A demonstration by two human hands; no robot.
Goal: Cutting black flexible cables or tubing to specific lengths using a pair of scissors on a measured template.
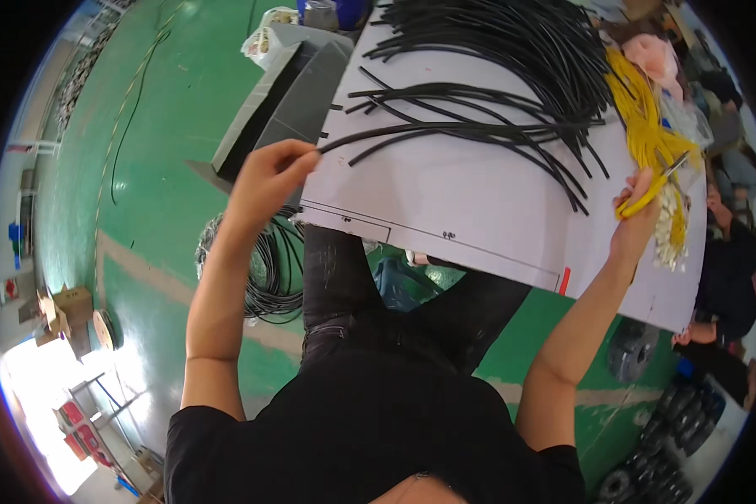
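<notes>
On the far left, a green painted floor (pixel 143 210) runs past cardboard boxes (pixel 63 307) and a coil of thin black cable (pixel 269 269) lying beside the person's leg. A grey plastic bin (pixel 290 97) stands against the edge of the white surface (pixel 470 193). The left hand (pixel 269 181) is pinched shut on the end of a black cable length (pixel 445 130), a smooth, slim, rubbery strand that curves rightward across the surface. Behind it, a loose pile of similar black cable lengths (pixel 521 42) fans out. At the right edge, the right hand (pixel 643 210) is closed around yellow-handled cutters (pixel 651 189), next to a bundle of yellow wires (pixel 643 113) and small pale connectors (pixel 672 231).
</notes>
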